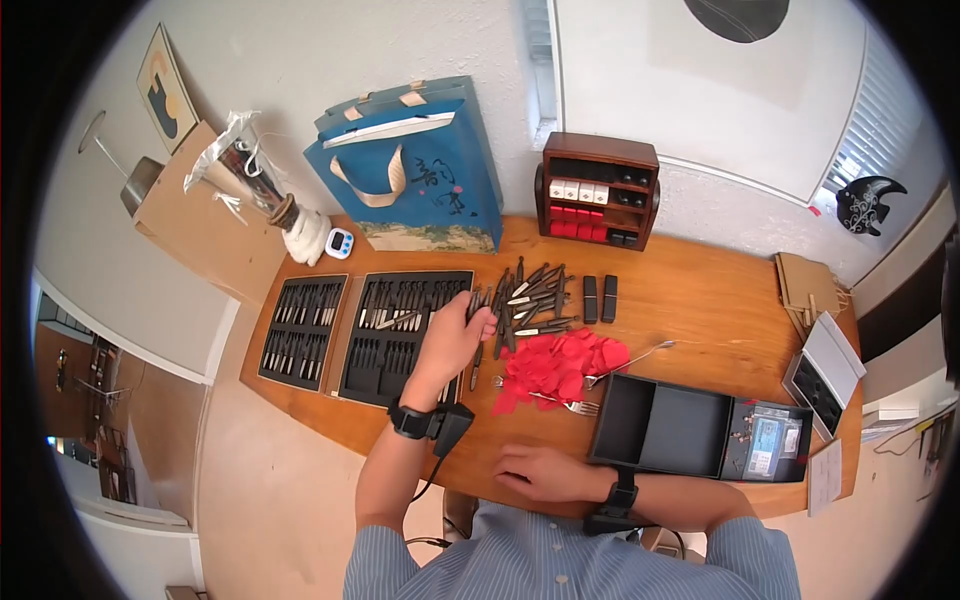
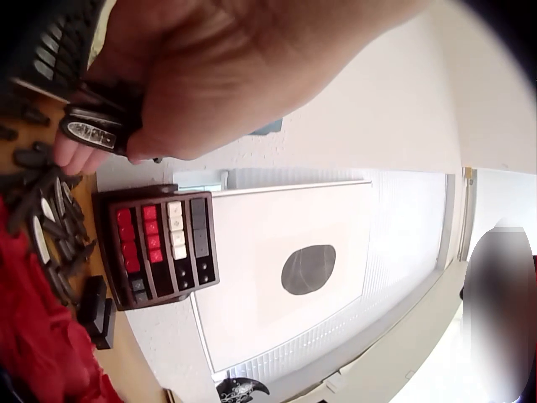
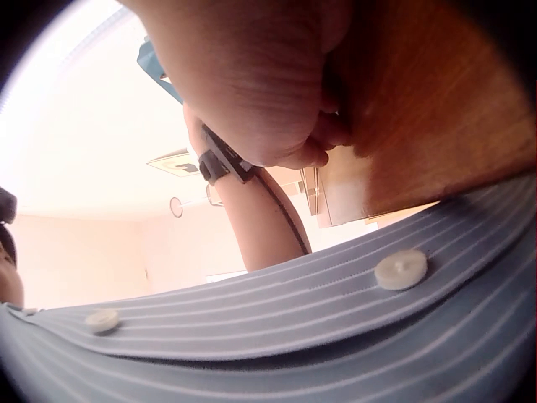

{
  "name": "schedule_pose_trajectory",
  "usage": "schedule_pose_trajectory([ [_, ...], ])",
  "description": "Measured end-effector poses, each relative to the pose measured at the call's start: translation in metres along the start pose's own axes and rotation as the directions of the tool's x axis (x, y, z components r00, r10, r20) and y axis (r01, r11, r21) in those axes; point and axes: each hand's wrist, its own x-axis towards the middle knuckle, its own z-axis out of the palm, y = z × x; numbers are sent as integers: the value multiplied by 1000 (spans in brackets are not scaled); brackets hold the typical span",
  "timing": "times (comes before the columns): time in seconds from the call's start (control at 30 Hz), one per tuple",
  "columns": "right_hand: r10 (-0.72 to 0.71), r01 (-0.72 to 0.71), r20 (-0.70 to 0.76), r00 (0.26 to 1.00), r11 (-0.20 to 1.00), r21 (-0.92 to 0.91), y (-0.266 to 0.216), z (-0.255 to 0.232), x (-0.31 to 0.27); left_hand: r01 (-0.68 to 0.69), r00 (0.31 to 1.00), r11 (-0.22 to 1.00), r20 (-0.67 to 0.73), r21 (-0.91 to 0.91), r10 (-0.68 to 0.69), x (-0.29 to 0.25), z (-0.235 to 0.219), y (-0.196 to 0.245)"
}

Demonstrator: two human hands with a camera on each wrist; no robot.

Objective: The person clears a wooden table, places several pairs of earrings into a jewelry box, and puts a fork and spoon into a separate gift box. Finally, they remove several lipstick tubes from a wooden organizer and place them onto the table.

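Two black trays of small dark tools lie side by side at the left of the wooden table, and the left hand reaches over the right edge of the larger tray, its fingers curled round a few of the dark, silver-faced pieces; the left wrist view shows them pinched between thumb and fingertips. Just right of that hand a loose pile of the same pieces is scattered on the wood, with two black rectangular blocks beside it. Nearer, a heap of red petals touches the pile, and a silver fork lies at its near edge. The right hand rests on the near edge of the table, fingers loosely curled and holding nothing. To its right stands an open black box. At the far side a blue gift bag leans against the wall beside a small wooden rack of red and white cases.
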Motion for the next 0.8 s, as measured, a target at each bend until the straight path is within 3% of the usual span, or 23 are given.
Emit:
schedule_pose_trajectory([
  [0.03, -8, 8, 5, 1000, 1000, 7, 0, 0, 0, -6, 1000, 1000, 5, 1, 6, 6, 4, 0],
  [0.1, -8, 8, 2, 1000, 1000, 12, 0, 0, 0, -173, 984, 949, 11, 263, 177, 16, 10, -4],
  [0.13, -9, 9, 4, 1000, 1000, 19, 1, 0, 0, -46, 998, 952, -25, 303, 56, 10, 12, 13],
  [0.17, -8, 8, 2, 1000, 1000, 18, 1, 0, 0, -47, 998, 952, -24, 302, 57, 11, 12, 6],
  [0.23, -8, 8, 12, 1000, 1000, 29, 0, 0, 0, -250, 896, 801, -184, 544, 405, 10, 4, -19],
  [0.37, -6, 5, 23, 1000, 998, 56, -4, -3, 1, -139, 884, 833, -311, 536, 348, -26, -39, -44],
  [0.57, 67, -69, 73, 995, 997, 36, -10, -6, 2, 164, 889, 863, -451, 477, 80, -90, -86, -74],
  [0.63, 84, -87, 60, 995, 995, 50, -10, -6, 2, 188, 897, 850, -438, 493, 56, -99, -80, -73],
  [0.73, 78, -80, 54, 995, 996, 39, -11, -7, 3, 29, 920, 807, -330, 590, 209, -97, -66, -70],
  [0.8, 84, -86, 58, 995, 996, 31, -12, -8, 4, 44, 941, 778, -288, 627, 179, -90, -54, -69],
])
